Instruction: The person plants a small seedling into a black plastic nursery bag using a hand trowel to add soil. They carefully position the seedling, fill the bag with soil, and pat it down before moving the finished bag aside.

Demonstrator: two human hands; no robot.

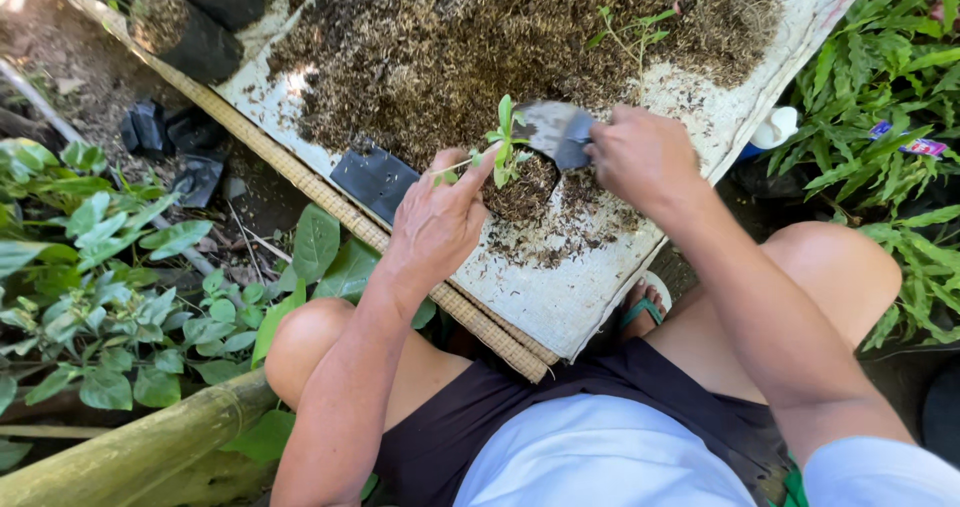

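Seedling (505,139) upright in a soil-filled black nursery bag (520,189) on the white-sheeted surface (570,302). Left hand (437,222): fingers (472,172) pinch the seedling's stem just beside the bag. Right hand (640,157): fingers wrapped round a metal trowel (553,127), its blade right over the bag's soil.

green seedling (505,142), black planting bag (375,179), grey trowel (553,127), white sheet (560,297)
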